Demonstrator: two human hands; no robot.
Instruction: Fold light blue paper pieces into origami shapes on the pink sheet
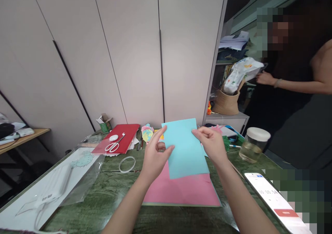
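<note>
A sheet of light blue paper (185, 154) is held up, slightly tilted, over a pink sheet (181, 190) on the table. My left hand (155, 154) grips its left edge, with the thumb on the front face and the index finger near the top left corner. Between thumb and bent fingers, my right hand (211, 144) pinches the upper right edge. The blue paper covers the upper part of the pink sheet, which lies on top of another sheet showing as a thin pale rim.
Scissors (112, 146) rest on a red folder (126, 133) at the back left, near a clear ring (127, 164). A lidded jar (254, 145) and a lit phone (277, 201) are on the right. Another person (287, 71) stands beside the shelves.
</note>
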